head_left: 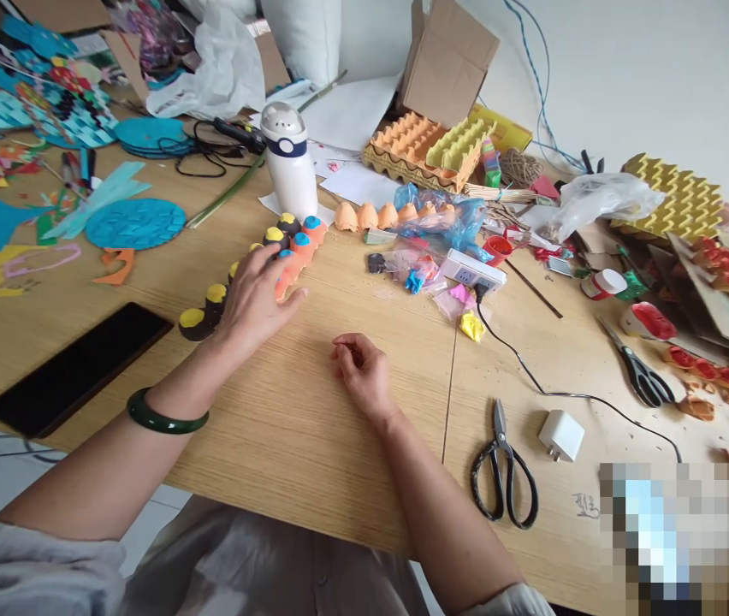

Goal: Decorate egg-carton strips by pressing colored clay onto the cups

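My left hand (255,295), fingers stretched and thumb out to the side, lies over two painted egg-carton strips. Under and behind it runs the black strip (216,295) with yellow tops, partly covered by the hand. Beside that one is an orange-red strip (301,243) with blue tops, which my fingers seem to touch. My right hand (364,372) rests on the bare tabletop with its fingers curled in, and nothing shows in them. Beyond the hands stands a white bottle (291,171) with a bear-face lid. An unpainted strip of carton cups (368,216) lies right of it.
Black-handled scissors (502,470) and a white plug adapter (561,435) lie at the right, near a power strip (473,270) with its cord. A black tablet-like slab (79,368) is at the left. Egg trays (412,150) and craft scraps crowd the back.
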Tool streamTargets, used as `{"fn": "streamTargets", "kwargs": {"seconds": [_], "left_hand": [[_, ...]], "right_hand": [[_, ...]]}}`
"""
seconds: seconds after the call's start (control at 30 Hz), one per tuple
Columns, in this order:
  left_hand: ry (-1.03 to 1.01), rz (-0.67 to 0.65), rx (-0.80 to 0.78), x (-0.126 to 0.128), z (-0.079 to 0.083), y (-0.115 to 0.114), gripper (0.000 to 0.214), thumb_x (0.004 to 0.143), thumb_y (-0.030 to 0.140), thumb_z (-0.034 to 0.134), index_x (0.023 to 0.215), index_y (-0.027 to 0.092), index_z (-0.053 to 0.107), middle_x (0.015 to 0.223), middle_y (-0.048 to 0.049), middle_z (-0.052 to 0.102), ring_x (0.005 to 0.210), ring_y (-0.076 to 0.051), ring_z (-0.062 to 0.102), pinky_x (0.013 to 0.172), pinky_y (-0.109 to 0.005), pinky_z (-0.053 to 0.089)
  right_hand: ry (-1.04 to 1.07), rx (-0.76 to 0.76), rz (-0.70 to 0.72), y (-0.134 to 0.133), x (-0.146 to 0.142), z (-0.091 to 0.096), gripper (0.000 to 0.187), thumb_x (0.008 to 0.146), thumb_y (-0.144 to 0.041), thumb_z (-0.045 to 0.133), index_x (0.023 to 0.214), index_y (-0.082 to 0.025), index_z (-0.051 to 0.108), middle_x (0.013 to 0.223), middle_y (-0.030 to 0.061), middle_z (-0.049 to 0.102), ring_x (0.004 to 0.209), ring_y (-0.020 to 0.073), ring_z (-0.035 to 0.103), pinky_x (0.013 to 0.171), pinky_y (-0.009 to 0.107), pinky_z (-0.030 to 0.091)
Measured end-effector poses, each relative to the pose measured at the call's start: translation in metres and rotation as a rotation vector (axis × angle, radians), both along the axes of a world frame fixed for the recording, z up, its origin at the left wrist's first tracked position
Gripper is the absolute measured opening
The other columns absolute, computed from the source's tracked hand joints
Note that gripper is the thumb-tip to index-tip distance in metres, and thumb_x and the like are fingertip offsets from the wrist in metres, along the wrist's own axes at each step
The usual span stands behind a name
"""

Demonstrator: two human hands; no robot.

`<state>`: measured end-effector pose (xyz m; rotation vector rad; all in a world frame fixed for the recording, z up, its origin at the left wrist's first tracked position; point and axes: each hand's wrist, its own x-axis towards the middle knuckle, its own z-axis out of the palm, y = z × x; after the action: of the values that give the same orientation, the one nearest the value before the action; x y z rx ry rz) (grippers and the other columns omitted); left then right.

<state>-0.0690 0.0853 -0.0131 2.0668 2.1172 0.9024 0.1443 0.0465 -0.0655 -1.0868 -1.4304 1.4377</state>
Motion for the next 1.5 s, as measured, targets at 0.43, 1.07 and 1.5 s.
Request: {"fn": "streamTargets", "kwargs": {"seconds": [0.43,1.07,1.5], "left_hand": [[-0.449,-0.593,-0.089,0.102,-0.007,-0.012,0.029,0.099,0.035,0.058,0.111,0.019,0.079,0.128,-0.0105,0.078,0.124,-0.025,0.071,0.112,-0.039,0.055],[-0.899,-0.530,-0.089,0.113,-0.024,-0.053,0.028,0.103,0.032,0.056,0.115,0.019,0.078,0.119,-0.0116,0.078,0.117,-0.025,0.071,0.108,-0.039,0.054],[-1.404,-0.498,-0.391,0.104,-0.027,-0.038,0.046,0.091,0.045,0.073,0.131,0.021,0.075,0.142,-0.0106,0.073,0.137,-0.030,0.065,0.118,-0.043,0.052]], "right_hand": [[0.069,0.071,-0.258,0.002,0.004,0.005,0.013,0.084,-0.034,0.060,0.077,-0.023,0.060,0.072,0.0027,0.070,0.066,0.0178,0.065,0.061,0.031,0.056],[-0.066,0.087,-0.276,-0.010,0.007,0.014,0.019,0.072,-0.031,0.062,0.056,-0.023,0.058,0.057,0.0017,0.065,0.055,0.0165,0.056,0.054,0.030,0.047],[-0.152,-0.042,-0.236,0.021,0.022,0.038,0.021,0.067,-0.024,0.057,0.069,-0.021,0.077,0.070,0.0047,0.079,0.064,0.0217,0.073,0.064,0.035,0.062]]}}
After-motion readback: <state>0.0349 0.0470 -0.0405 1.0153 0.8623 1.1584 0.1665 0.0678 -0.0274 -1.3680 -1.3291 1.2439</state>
